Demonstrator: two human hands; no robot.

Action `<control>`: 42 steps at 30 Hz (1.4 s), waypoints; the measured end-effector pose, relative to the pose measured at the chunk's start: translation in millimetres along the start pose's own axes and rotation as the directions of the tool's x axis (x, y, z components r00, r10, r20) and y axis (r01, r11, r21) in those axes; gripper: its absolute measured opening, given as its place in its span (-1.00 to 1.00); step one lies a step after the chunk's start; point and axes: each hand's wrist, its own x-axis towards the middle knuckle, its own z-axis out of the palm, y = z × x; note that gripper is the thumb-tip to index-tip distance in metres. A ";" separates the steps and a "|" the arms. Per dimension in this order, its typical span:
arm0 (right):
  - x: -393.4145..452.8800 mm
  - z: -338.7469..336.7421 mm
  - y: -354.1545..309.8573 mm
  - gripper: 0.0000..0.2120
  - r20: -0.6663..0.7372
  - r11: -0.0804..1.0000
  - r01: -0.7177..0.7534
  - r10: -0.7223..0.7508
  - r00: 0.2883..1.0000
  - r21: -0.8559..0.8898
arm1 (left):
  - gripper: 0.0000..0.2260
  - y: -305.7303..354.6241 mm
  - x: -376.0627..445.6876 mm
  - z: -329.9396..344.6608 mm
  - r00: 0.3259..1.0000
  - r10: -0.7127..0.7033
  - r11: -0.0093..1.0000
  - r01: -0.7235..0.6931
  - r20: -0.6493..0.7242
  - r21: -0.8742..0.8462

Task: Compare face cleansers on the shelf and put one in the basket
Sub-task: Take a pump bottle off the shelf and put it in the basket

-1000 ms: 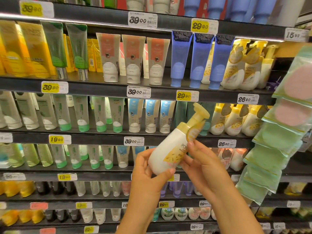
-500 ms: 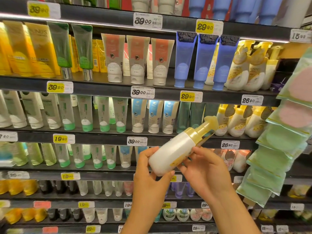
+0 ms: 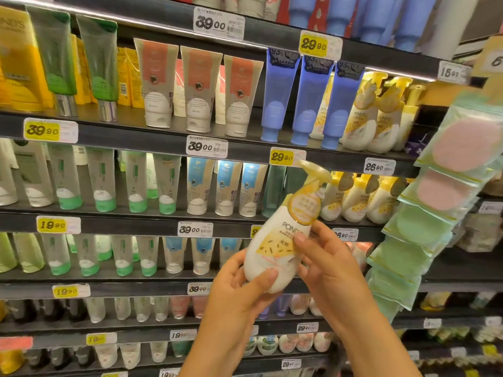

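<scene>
Nearest the camera, the person's left hand [image 3: 239, 288] cups the rounded base of a white Pond's pump bottle [image 3: 275, 248], its thumb curled across the lower front and its fingers wrapped behind. The right hand [image 3: 330, 270] grips the bottle's right side, thumb pressed on the yellow grain-patterned label and the other fingers curled round the back. The bottle is held up in front of the shelves, tilted with its yellow pump head [image 3: 315, 171] toward the upper right and its printed front facing the camera. Just behind it, on the shelf to the right, stand matching Pond's pump bottles [image 3: 356, 198] above a 26.90 price tag [image 3: 379, 166]. To the left on that same shelf stand blue-and-white tubes [image 3: 226, 186] and, further left, green-capped tubes [image 3: 103, 183]. One shelf higher are three orange-and-grey tubes [image 3: 200, 88], three periwinkle tubes [image 3: 307, 99], and more Pond's pump bottles [image 3: 378, 118]; a yellow 29.90 tag [image 3: 283, 157] sits on the shelf edge below the periwinkle ones. At the far right hangs a strip of green packets [image 3: 435, 202] holding pink and green round pads. Lower shelves are blurred.
</scene>
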 end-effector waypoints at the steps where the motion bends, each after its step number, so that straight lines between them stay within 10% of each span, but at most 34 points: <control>1: 0.6 -2.8 -2.7 -0.51 -0.024 1.000 0.003 -0.003 1.000 -0.023 | -0.41 -2.0 1.4 3.2 1.000 -0.027 0.999 0.027 0.014 -0.041; 18: 47.3 -74.0 -63.5 -0.48 -0.215 0.995 0.093 -0.097 0.972 -0.028 | -0.53 -15.1 73.4 91.8 0.939 -0.261 0.963 0.237 0.225 0.131; 42: 177.2 -201.8 -157.1 -0.64 -0.122 0.948 0.259 -0.284 0.951 -0.186 | -0.66 -46.8 212.6 245.9 0.975 -0.069 0.888 -0.037 0.212 0.458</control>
